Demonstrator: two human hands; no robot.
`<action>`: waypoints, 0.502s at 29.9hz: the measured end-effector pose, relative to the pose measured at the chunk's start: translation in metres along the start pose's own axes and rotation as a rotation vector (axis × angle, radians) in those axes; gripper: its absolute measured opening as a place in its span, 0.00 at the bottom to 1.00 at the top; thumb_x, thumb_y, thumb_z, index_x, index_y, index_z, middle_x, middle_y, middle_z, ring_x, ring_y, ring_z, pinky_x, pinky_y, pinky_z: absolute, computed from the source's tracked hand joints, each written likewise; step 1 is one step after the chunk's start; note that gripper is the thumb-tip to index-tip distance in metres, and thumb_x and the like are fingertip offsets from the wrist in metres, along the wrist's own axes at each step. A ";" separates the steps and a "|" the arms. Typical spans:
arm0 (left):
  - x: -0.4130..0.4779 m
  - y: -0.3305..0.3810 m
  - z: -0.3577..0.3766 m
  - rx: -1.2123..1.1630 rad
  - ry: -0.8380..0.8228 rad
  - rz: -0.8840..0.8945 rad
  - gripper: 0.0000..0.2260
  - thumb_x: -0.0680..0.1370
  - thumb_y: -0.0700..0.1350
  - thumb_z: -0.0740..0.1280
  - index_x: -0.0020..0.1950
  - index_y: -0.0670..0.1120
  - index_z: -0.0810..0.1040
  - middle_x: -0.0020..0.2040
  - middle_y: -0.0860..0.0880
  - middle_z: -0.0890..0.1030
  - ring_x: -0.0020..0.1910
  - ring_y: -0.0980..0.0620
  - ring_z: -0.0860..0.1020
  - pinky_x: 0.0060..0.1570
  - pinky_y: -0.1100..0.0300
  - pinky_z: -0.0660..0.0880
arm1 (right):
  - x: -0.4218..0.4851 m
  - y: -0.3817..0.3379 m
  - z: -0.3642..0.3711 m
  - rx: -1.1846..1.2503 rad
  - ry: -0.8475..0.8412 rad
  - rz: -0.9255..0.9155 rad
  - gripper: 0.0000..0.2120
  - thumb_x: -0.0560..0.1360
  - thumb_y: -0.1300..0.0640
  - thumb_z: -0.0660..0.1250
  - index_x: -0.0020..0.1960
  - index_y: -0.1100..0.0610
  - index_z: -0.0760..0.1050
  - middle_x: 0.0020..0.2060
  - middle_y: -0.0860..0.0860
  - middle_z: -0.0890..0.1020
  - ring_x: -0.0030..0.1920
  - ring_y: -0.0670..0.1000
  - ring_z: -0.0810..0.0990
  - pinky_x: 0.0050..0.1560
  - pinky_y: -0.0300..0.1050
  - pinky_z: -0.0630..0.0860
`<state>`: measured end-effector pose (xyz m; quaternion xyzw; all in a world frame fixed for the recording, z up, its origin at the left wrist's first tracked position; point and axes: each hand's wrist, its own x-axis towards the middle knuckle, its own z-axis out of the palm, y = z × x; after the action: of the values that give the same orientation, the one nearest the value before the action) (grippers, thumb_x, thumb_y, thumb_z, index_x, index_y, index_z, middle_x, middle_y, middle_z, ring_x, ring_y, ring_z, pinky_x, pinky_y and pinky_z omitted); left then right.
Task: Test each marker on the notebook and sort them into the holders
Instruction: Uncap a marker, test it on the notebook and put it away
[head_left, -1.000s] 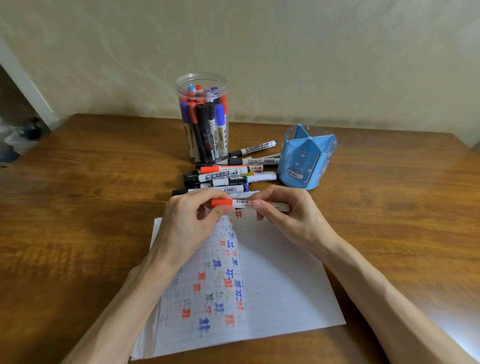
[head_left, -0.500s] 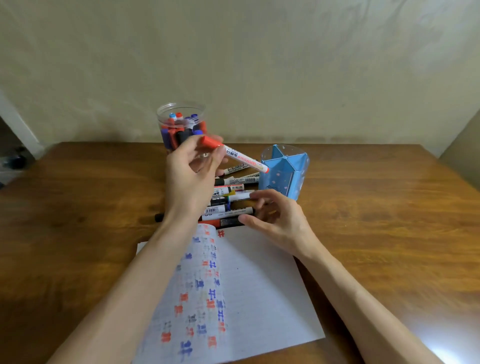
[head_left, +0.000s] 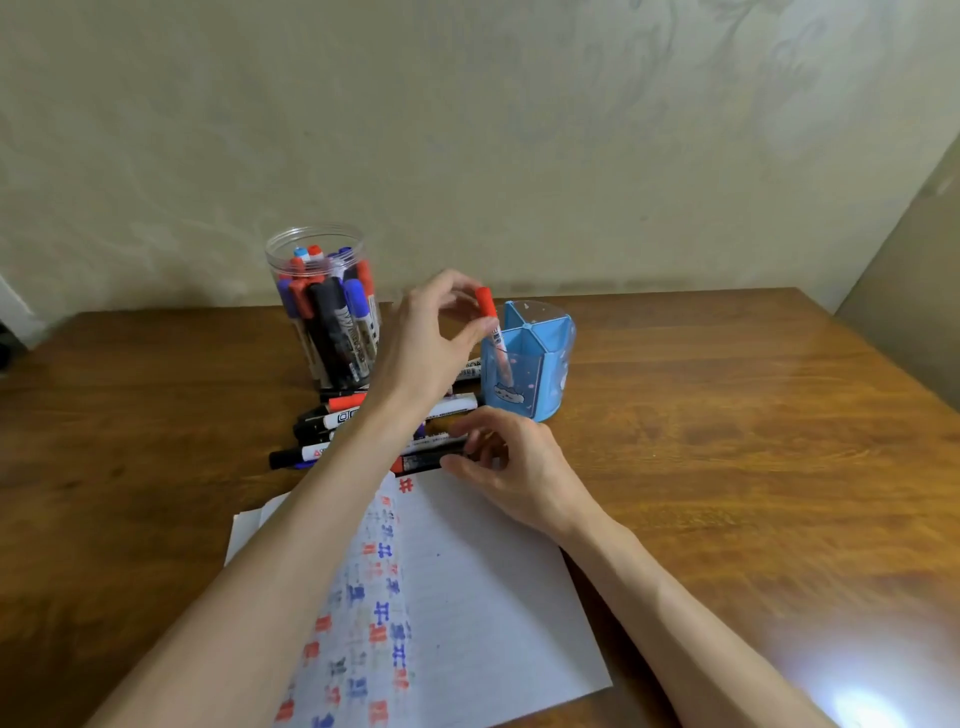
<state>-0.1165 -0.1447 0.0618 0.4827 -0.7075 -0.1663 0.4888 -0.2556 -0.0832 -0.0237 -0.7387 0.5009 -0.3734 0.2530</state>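
Swinging over from above the loose pile, the left hand (head_left: 423, 348) has carried the red-capped white marker (head_left: 486, 304) to the blue plastic holder with divided compartments (head_left: 550, 364). It has also turned the marker from slanting to nearly upright, cap up. Its fingers (head_left: 457, 283) and thumb pinch the marker just below the cap. The lower barrel shows through the holder's translucent near-left wall, so the marker is already partly inside that compartment, though I cannot tell whether its end has reached the bottom.

Meanwhile the right hand (head_left: 519, 467), which lay loosely by the pile half a second ago, has curled its fingers (head_left: 470, 423) round the end of a black-barrelled marker with a red cap (head_left: 423, 461). This one lies at the near side of the heap of loose markers (head_left: 343, 415), just past the far edge of the open lined notebook (head_left: 483, 571).

By my reading, the red marker's test is over and its sorting is nearly done; only the release remains. The right hand looks to be readying the next marker. Many remain on the wooden worktop (head_left: 727, 415), so the task seems well short of finished. A clear plastic jar (head_left: 314, 229) full of markers stands toward the far edge, left of the blue holder.
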 end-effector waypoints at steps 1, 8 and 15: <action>0.000 -0.004 0.002 0.044 -0.012 0.007 0.10 0.75 0.44 0.78 0.54 0.49 0.83 0.46 0.59 0.84 0.47 0.61 0.81 0.50 0.62 0.77 | 0.000 0.001 0.001 -0.023 0.016 -0.003 0.12 0.76 0.52 0.78 0.59 0.50 0.82 0.43 0.43 0.82 0.39 0.43 0.80 0.40 0.34 0.77; -0.026 -0.026 -0.004 0.036 0.128 -0.030 0.10 0.79 0.43 0.72 0.61 0.48 0.82 0.55 0.54 0.82 0.49 0.59 0.79 0.47 0.69 0.72 | 0.002 0.006 -0.002 -0.196 0.023 -0.032 0.13 0.77 0.51 0.77 0.60 0.51 0.83 0.48 0.43 0.78 0.40 0.39 0.75 0.42 0.29 0.70; -0.123 -0.030 -0.023 0.143 0.012 0.046 0.10 0.81 0.37 0.68 0.61 0.47 0.79 0.55 0.54 0.76 0.51 0.57 0.79 0.48 0.66 0.76 | 0.002 0.006 0.000 -0.229 0.020 -0.091 0.08 0.79 0.53 0.75 0.56 0.52 0.82 0.51 0.47 0.78 0.51 0.48 0.78 0.49 0.45 0.79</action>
<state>-0.0740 -0.0495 -0.0140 0.5009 -0.7256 -0.1009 0.4609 -0.2590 -0.0872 -0.0275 -0.7808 0.5089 -0.3322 0.1449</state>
